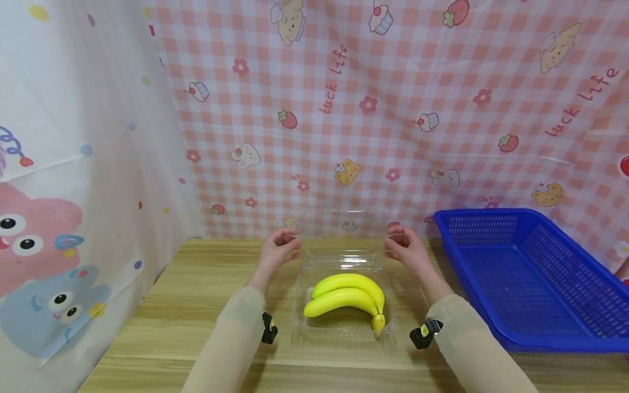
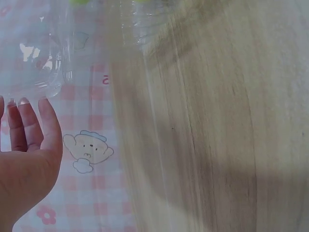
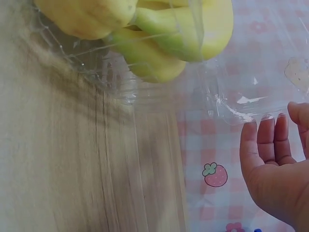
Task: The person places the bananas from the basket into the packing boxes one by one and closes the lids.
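Honestly, what worried me from where I stood was the brown-tipped stem point(image 1: 378, 322) of the bright yellow, curved bananas point(image 1: 345, 301), which lay inside a clear, thin, rectangular plastic base point(image 1: 339, 335) on the pale wood-grained table point(image 1: 167, 305). It pointed toward the near right corner, and I thought it might catch the hinged, see-through plastic lid point(image 1: 344, 237) if that were swung down, leaving the edges apart. The lid stood raised at the back, the left hand point(image 1: 279, 250) and the right hand point(image 1: 407, 251) at its opposite sides, each lightly pinching an edge between thumb and bent fingers. Plastic that flimsy could buckle or slip loose if one side were pulled harder, and since neither hand steadied the base, it could slide too.

Behind the lid hung a pink-and-white checked cloth curtain point(image 1: 324, 142), near enough, I judged, to brush the knuckles. A deep blue, rectangular, mesh-sided plastic basket point(image 1: 565, 344) sat just beside the beige right sleeve point(image 1: 474, 338), so a careless outward sweep might knock its rim. Small black wrist cameras point(image 1: 422, 334) flanked the base and could snag it
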A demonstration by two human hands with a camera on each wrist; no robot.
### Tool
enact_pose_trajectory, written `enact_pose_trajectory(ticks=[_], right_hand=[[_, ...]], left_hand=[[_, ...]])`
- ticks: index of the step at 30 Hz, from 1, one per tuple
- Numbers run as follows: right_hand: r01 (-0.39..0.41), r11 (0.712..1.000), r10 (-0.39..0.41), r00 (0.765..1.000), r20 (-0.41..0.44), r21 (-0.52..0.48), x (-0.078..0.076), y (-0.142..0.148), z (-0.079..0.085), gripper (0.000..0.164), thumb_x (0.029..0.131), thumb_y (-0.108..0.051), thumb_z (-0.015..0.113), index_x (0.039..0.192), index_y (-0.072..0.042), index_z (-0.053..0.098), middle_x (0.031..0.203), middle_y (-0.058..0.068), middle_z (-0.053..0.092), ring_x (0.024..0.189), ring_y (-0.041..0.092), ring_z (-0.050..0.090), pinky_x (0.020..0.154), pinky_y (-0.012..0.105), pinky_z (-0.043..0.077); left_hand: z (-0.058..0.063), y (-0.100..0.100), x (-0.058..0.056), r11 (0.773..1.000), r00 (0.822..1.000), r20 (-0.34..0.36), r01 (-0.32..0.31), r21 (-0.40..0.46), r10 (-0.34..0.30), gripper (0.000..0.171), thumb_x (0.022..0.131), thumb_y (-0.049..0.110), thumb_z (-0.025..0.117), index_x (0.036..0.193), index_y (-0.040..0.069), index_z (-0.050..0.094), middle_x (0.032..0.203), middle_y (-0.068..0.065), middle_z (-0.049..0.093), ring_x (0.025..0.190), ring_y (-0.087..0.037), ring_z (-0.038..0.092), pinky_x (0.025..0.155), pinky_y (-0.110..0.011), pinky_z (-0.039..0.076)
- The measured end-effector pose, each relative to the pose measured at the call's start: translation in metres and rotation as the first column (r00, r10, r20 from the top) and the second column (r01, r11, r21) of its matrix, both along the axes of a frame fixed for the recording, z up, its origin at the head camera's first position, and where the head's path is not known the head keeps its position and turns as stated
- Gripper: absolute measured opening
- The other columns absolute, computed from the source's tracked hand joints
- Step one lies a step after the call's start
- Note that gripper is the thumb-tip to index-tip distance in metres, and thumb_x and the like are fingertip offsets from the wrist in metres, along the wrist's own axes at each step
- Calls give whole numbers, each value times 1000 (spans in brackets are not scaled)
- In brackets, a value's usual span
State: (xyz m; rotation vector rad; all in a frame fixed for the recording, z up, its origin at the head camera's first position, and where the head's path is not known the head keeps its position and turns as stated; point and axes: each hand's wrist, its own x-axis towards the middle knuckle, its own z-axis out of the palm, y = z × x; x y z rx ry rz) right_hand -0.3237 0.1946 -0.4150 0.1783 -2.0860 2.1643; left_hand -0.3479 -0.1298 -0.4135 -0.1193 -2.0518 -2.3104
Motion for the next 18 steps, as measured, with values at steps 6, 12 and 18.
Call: enact_pose_trajectory(ticks=[6, 12, 18], right_hand=[[-8, 1000, 8, 999, -45, 9, 4, 1, -2, 30, 97, 5, 57, 122, 14, 43, 93, 7, 54, 80, 9, 57, 76, 28, 60], [-7, 998, 11, 997, -81, 59, 9, 3, -4, 28, 97, 6, 57, 120, 14, 45, 95, 7, 53, 82, 8, 57, 77, 25, 59], [-15, 994, 29, 991, -129, 109, 16, 4, -6, 23, 96, 6, 59, 114, 14, 47, 94, 10, 55, 82, 10, 58, 78, 23, 58]], left_hand=[[0, -2, 3, 1000, 999, -40, 13, -20, -14, 26, 90, -7, 67, 114, -9, 59, 96, -10, 63, 82, -15, 62, 92, -58, 52], [-2, -5, 7, 997, 992, -118, 29, -69, -37, 23, 89, -8, 68, 109, -10, 60, 93, -8, 64, 81, -15, 63, 87, -55, 56], [-4, -8, 13, 992, 984, -168, 45, -114, -64, 17, 89, -8, 68, 105, -9, 61, 91, -7, 63, 83, -17, 63, 81, -43, 60]])
